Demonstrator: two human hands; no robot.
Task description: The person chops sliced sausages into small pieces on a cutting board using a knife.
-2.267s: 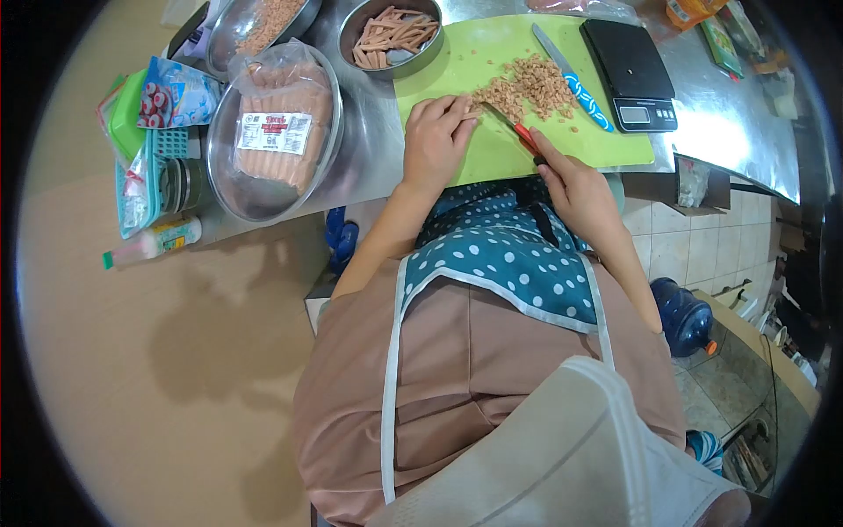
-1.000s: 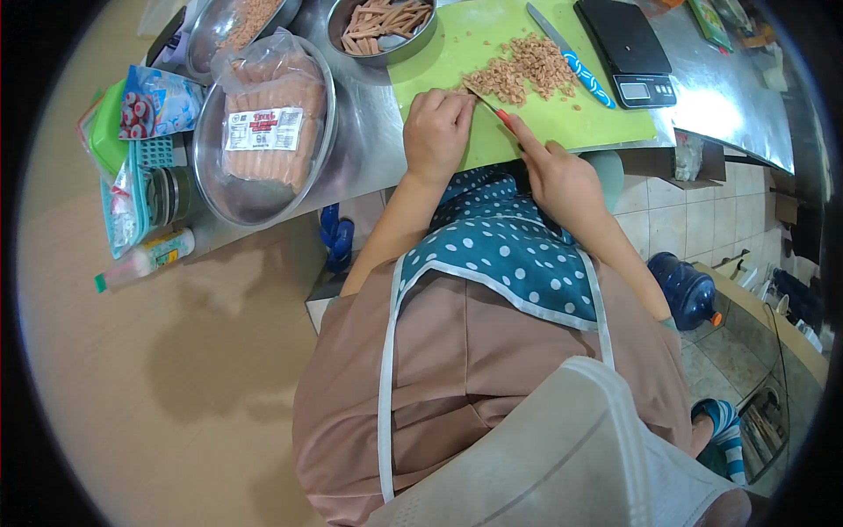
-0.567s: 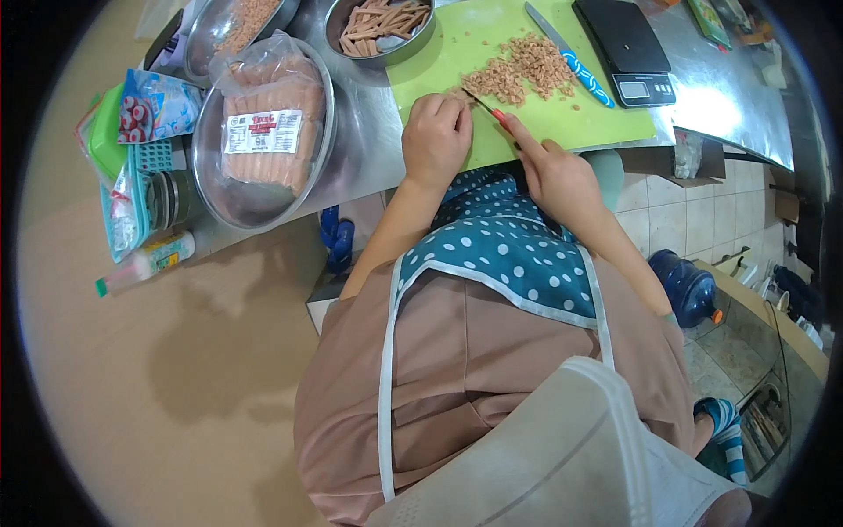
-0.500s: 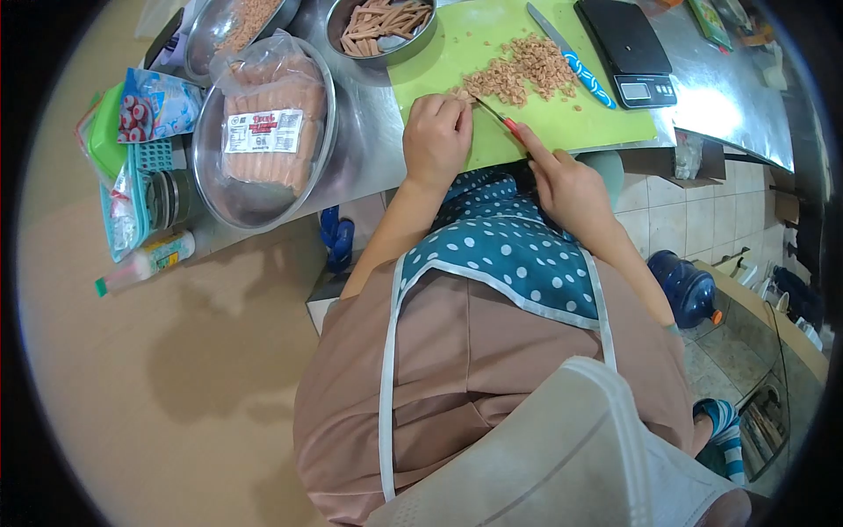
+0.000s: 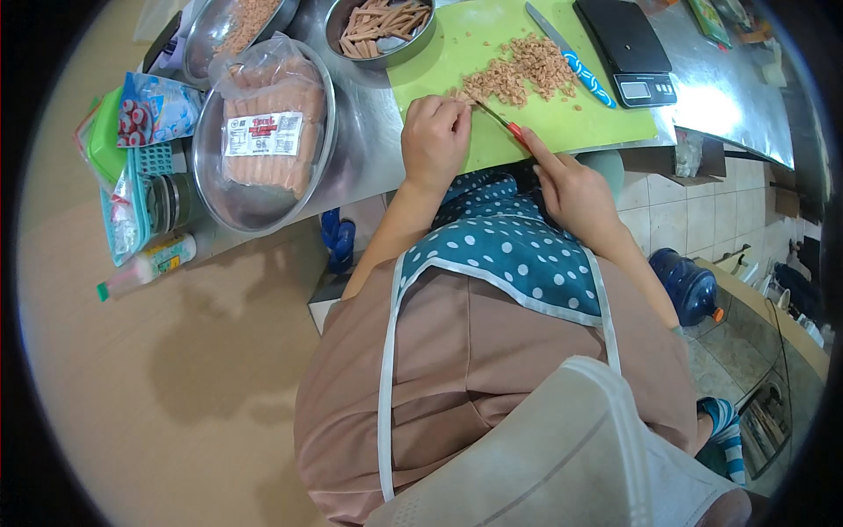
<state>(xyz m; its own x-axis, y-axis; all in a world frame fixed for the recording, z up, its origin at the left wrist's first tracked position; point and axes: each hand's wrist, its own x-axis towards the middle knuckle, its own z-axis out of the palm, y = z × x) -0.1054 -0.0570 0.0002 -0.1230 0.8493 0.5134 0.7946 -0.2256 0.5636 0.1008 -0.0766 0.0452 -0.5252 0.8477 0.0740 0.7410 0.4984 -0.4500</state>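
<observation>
My right hand [image 5: 575, 189] is closed around the red handle of a knife [image 5: 516, 134], its index finger stretched along it. The dark blade points up and left, its tip beside the fingers of my left hand [image 5: 435, 136]. Those fingers are curled down on the green cutting board [image 5: 492, 149], pressing on sausage pieces [image 5: 463, 93] that are mostly hidden by the hand. Just beyond the blade lies a heap of chopped sausage [image 5: 536, 68]. A second knife [image 5: 575, 61] with a blue-and-white patterned handle rests on the board to the right of the heap.
A metal bowl [image 5: 330, 35] of sausage strips stands behind the board. Left of it, a large steel bowl [image 5: 327, 145] holds packed sausages [image 5: 272, 167], near another bowl [image 5: 290, 19] with chopped bits. A black kitchen scale [image 5: 625, 48] sits right. A blue basket [image 5: 114, 220] hangs over the left edge.
The knife and my right hand have shifted very slightly, with the blade still at my left fingertips. My left hand stays in place on the board.
</observation>
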